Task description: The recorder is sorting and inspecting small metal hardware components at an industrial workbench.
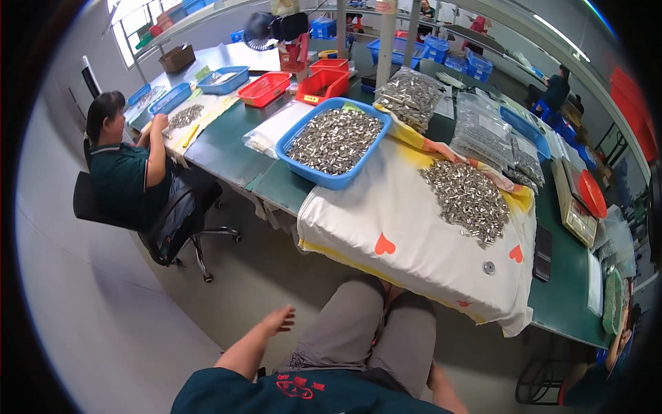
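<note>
My left hand hangs in the air beside my left thigh, fingers stretched out and nothing in it. Low at my right hip, my right hand shows only in part; its fingers are hidden beside my leg. Both hands are away from the table. On a white cloth with red hearts and yellow edging lies a heap of small silvery metal pieces. A blue tray at the cloth's far left is full of similar pieces. Near the heap's front sits a small round metal disc.
Bulging clear bags of metal parts stand behind the cloth. A scale with a red dish is at right, near a dark flat case. Red bins stand farther back. A co-worker sits on a black chair at left.
</note>
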Demonstrator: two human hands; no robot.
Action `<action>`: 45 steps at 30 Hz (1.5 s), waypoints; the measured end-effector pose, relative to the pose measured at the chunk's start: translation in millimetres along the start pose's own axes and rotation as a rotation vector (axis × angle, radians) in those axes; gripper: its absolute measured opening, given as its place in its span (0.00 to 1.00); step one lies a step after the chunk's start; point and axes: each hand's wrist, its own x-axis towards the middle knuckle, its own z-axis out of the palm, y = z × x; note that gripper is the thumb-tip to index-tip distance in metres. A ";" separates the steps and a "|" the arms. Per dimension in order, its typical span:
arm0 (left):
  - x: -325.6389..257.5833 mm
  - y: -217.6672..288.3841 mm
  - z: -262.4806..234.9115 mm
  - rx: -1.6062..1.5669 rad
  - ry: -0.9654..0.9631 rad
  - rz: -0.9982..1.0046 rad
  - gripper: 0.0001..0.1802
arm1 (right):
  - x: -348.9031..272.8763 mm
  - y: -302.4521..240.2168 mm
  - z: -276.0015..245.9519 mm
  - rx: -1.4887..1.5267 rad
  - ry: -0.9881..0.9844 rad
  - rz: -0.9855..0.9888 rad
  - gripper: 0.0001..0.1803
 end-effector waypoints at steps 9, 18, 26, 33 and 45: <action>69.2 74.4 98.1 -0.139 -0.431 -0.117 0.32 | 45.8 -70.0 21.0 -0.007 0.002 0.017 0.22; 65.9 54.9 96.8 0.004 -0.386 -0.056 0.29 | 47.5 -99.3 60.7 0.064 0.046 -0.058 0.20; -24.1 107.6 77.1 -0.230 -0.152 0.513 0.30 | 40.5 -66.0 25.7 -0.077 -0.033 -0.112 0.19; -193.5 180.0 107.9 -0.985 -0.993 0.850 0.41 | -61.1 -94.8 0.6 -0.054 0.255 -0.484 0.20; -303.9 209.6 238.5 0.041 -0.634 2.105 0.45 | -283.5 -172.2 208.1 0.137 -0.192 -1.935 0.40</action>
